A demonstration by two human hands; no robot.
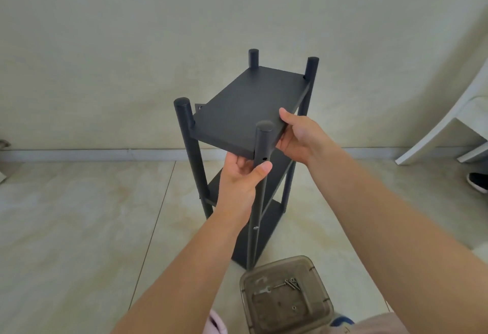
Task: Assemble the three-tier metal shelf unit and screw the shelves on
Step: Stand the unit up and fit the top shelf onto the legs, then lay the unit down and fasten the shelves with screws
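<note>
A black metal shelf unit stands upright on the tiled floor with four round posts. Its top shelf (pixel 243 106) lies tilted between the post tops. My left hand (pixel 241 175) grips the near post (pixel 260 175) just below a screw hole, fingers under the shelf's near corner. My right hand (pixel 298 135) holds the shelf's right edge, thumb on top and fingers underneath. The middle shelf (pixel 277 167) and the bottom shelf (pixel 266 228) sit lower, partly hidden by my arms. One screw head (pixel 255 227) shows on the near post.
A brown lidded plastic box (pixel 287 296) stands near my legs, with several screws (pixel 292 283) and a small tool on its lid. A white chair (pixel 449 127) and a dark shoe (pixel 478 181) are at the right. A wall runs close behind the unit.
</note>
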